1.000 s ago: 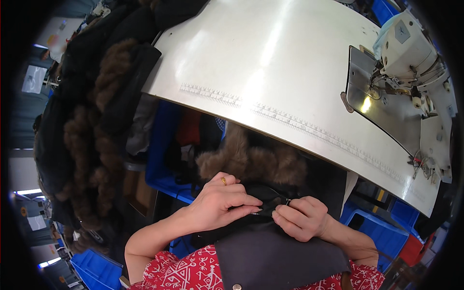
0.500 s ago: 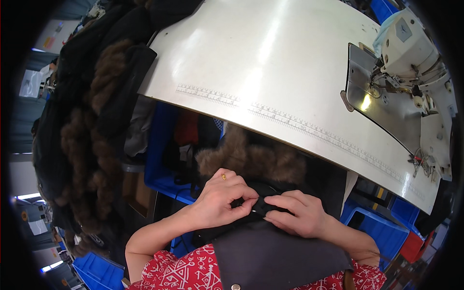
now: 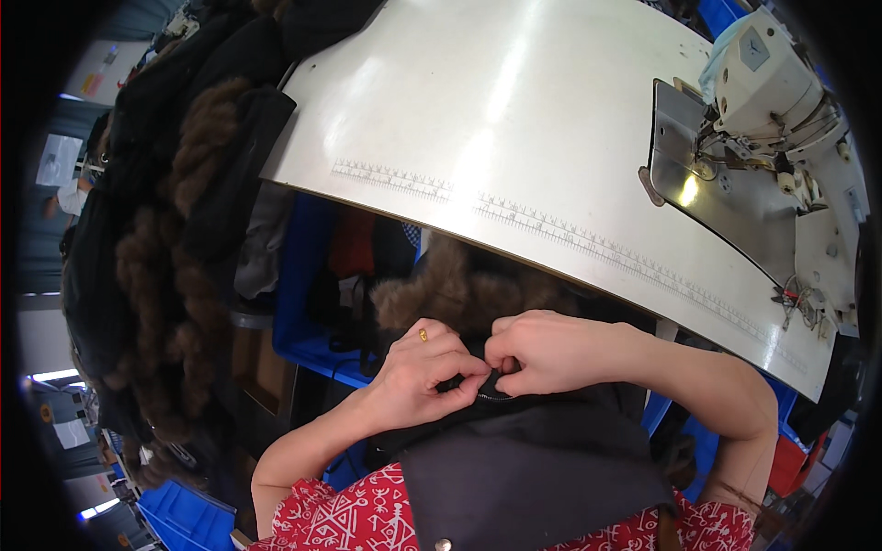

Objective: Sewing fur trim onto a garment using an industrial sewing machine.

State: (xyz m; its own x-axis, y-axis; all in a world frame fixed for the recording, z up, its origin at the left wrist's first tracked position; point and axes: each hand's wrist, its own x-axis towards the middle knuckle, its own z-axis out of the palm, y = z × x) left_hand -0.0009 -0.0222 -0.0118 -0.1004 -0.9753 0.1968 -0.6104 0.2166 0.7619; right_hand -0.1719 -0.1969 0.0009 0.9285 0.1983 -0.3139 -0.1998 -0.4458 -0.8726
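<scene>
"What is closest?"

"A dark grey cloth apron (image 3: 542, 477) over a red shirt with white line patterns (image 3: 358, 505); the lower edge cuts both off."

"And the hands?"

"Just beyond the apron. The left hand (image 3: 427, 376), with a gold-coloured ring (image 3: 423, 335), pinches a black cloth garment (image 3: 470, 410) between thumb and forefinger. The right hand (image 3: 560, 352) is curled, its fingertips almost meeting the left's. I can't tell what it grips; its own fingers hide that."

"Where does the garment lie?"

"Over the person's front, below the table edge. A short row of silvery zipper teeth (image 3: 496, 397) shows under the fingertips; the rest is covered."

"Beyond that?"

"Fluffy brown fur (image 3: 450, 285), partly under the table. Where it joins the black cloth, if it does, is too dark to see. Left of it stands a blue plastic bin (image 3: 292, 321), partly hidden by the table."

"Farther off?"

"A glossy white tabletop (image 3: 413, 92) with a printed ruler scale, and a white sewing machine (image 3: 767, 87), its right side lost at the dark rim."
</scene>
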